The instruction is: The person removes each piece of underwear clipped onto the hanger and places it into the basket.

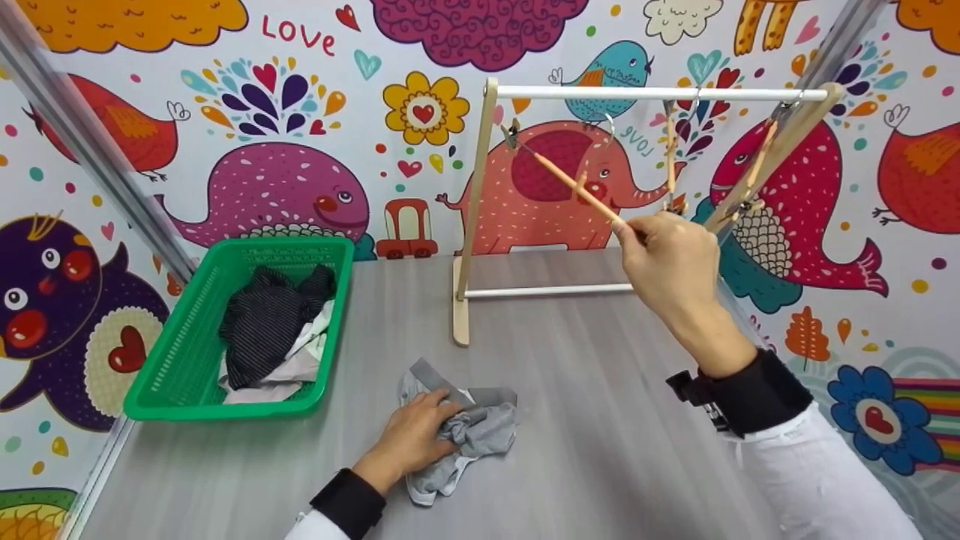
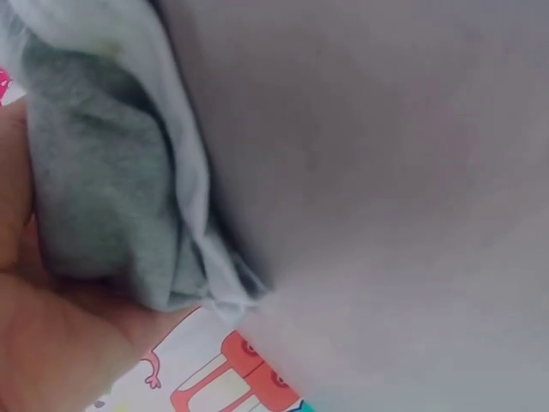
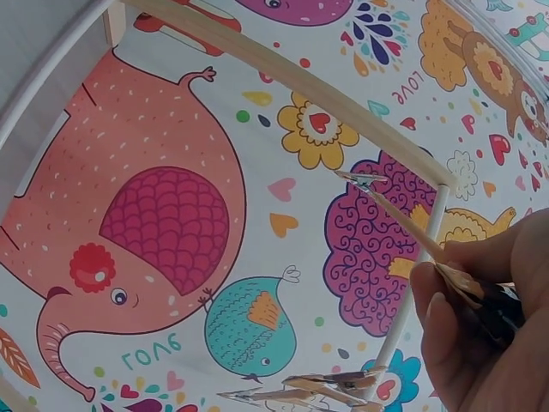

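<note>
My right hand [image 1: 671, 262] holds one end of a wooden clip hanger [image 1: 581, 189] in front of the rack. Its metal hook lies below the top rail, and a clip is at the far end. In the right wrist view, fingers and thumb [image 3: 455, 257] pinch the hanger's near end by a dark clip. On the table, my left hand [image 1: 416, 439] grips a crumpled grey garment [image 1: 484, 427] with a darker band. The left wrist view has the grey cloth [image 2: 103, 172] between thumb and fingers.
A white-railed wooden rack [image 1: 474, 187] stands at the back right, with more clip hangers [image 1: 670, 150] at its right end. To the left, a green basket [image 1: 341, 300] holds a dark striped garment [image 1: 262, 322] and pale cloth [image 1: 300, 360]. Patterned walls enclose the grey table [image 1: 585, 465].
</note>
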Demonstrator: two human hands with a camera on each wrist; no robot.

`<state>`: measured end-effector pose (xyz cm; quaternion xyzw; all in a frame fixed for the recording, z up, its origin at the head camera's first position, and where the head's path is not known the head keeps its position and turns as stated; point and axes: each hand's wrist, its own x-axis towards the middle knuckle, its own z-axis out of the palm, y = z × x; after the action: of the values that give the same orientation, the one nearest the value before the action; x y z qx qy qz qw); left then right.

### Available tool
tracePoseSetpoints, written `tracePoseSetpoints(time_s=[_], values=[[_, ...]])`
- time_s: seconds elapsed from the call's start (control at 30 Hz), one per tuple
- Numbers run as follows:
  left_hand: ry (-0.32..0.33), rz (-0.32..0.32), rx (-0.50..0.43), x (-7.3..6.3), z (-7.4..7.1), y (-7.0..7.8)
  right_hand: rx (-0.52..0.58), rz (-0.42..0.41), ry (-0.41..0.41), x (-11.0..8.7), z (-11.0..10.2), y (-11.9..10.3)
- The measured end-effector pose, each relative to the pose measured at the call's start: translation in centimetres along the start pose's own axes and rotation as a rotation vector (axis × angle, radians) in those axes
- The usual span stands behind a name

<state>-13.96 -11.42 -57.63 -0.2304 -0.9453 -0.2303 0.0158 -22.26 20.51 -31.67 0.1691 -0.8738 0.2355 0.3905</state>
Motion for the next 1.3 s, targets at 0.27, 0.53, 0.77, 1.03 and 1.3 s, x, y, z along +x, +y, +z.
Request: tracePoseSetpoints(time_s=[0.27, 0.53, 0.77, 1.03, 1.3], values=[[0.049, -0.002, -0.001, 0.2, -0.5, -0.1, 0.016, 0.033, -0.006, 1.0, 0.6, -0.1], [0.105, -0.058, -0.118, 0.1, -1.4, -0.9, 0.038, 0.061, -0.014, 2.0, 0.9, -0.4], [0.245, -0.071, -0.097, -0.6, -2.9, -1.5, 0.024, 0.068, -0.014, 2.7, 1.0, -0.3], [0.408, -0.085, -0.095, -1.1, -5.1, -2.3, 0.009, 0.093, -0.033, 3.9, 1.0, -0.2], [0.504, -0.092, -0.151, -1.4, -6.7, -2.9, 0.010, 0.103, -0.059, 4.9, 1.4, -0.2]])
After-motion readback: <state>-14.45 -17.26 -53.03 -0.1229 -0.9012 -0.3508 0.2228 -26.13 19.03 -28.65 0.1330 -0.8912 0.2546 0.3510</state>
